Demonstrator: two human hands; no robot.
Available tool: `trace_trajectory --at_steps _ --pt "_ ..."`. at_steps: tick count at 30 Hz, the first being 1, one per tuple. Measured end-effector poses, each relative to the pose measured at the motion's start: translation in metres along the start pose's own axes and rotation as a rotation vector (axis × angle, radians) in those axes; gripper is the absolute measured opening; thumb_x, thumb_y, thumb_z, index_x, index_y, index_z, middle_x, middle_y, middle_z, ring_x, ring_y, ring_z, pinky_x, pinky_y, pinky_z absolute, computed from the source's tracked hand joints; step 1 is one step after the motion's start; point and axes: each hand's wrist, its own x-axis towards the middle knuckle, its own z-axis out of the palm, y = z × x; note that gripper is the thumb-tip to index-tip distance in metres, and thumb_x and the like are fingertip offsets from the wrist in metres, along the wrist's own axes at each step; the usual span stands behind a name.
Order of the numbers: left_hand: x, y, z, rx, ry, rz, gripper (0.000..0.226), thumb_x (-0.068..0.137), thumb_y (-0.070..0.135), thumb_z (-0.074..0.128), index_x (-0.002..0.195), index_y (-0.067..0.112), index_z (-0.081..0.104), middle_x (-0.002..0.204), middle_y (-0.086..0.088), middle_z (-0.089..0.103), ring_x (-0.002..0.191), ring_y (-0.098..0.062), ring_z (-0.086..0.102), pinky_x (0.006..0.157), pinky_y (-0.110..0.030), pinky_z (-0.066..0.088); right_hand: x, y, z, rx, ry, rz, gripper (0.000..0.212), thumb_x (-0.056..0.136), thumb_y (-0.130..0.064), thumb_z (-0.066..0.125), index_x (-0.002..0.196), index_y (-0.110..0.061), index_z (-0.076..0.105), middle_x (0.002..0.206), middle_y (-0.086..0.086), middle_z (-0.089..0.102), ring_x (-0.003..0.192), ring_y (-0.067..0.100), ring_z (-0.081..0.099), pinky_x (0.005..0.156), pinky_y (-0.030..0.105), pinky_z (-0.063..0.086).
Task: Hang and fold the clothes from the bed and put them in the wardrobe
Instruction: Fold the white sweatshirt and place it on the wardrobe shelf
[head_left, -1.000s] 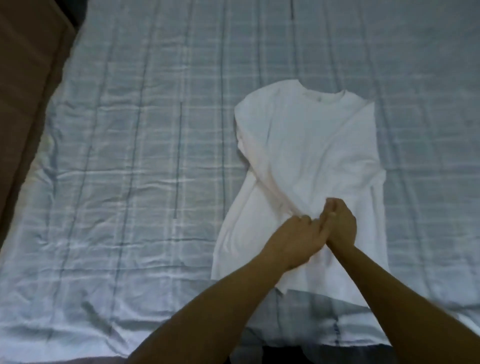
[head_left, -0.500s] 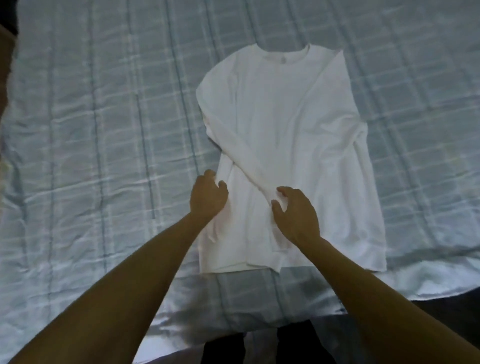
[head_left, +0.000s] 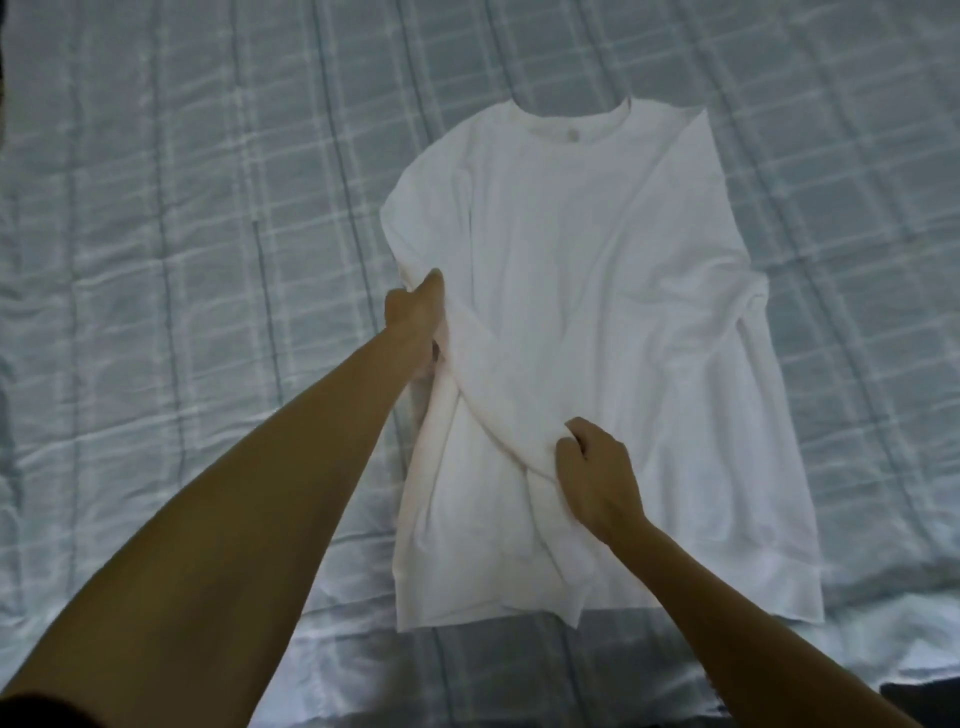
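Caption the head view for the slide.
Folding step: left hand and right hand grip the folded-over sleeve of a white shirt laid flat on a checked bedsheet.

one white shirt (head_left: 582, 291), one checked bedspread (head_left: 182, 260), two hands: left hand (head_left: 415, 317), right hand (head_left: 597, 473)

A bedroom in a home: a bed (head_left: 156, 467) fills the view, covered by a wrinkled pale blue checked sheet (head_left: 857, 156), with a white long-sleeved top (head_left: 597, 286) spread flat near its front edge.
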Motion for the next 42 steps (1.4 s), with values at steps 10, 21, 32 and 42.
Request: trace_trajectory --at_steps 10,21,32,42 --pt "-0.034 0.066 0.028 0.121 0.09 0.803 0.029 0.093 0.023 0.055 0.121 0.014 0.056 0.078 0.001 0.057 0.073 -0.015 0.054 0.071 -0.022 0.045 0.018 -0.023 -0.001 0.247 -0.134 0.333 0.024 0.092 -0.013 0.039 0.069 -0.014 0.046 0.071 0.001 0.048 0.068 0.014 0.044 0.06 0.027 0.034" --pt "-0.039 -0.035 0.045 0.82 -0.113 0.928 0.043 0.09 0.015 0.051 0.133 0.011 0.046 0.119 -0.012 0.054 0.11 -0.028 0.052 0.095 -0.04 0.042 0.006 0.022 -0.027 -0.089 0.292 0.143 0.033 0.091 -0.032 0.055 0.121 -0.019 0.049 0.113 -0.001 0.058 0.091 0.009 0.055 0.079 0.022 0.044" --pt "-0.081 -0.107 0.039 0.954 -0.389 0.657 0.049 0.084 0.047 0.062 0.118 0.013 0.05 0.097 0.001 0.052 0.086 -0.016 0.051 0.077 -0.029 0.045 -0.002 0.023 -0.014 -0.156 0.198 0.187 0.033 0.093 -0.023 0.054 0.126 -0.02 0.05 0.122 0.001 0.06 0.097 0.01 0.057 0.081 0.012 0.037" --pt "-0.136 -0.068 0.037 0.513 -0.408 0.694 0.01 0.089 0.005 0.052 0.093 0.014 0.054 0.051 0.0 0.051 0.042 -0.013 0.046 0.049 -0.025 0.043 -0.014 0.003 -0.015 0.039 0.161 0.199 0.031 0.098 -0.014 0.04 0.122 -0.014 0.059 0.126 0.003 0.06 0.115 0.019 0.054 0.103 0.03 0.04"
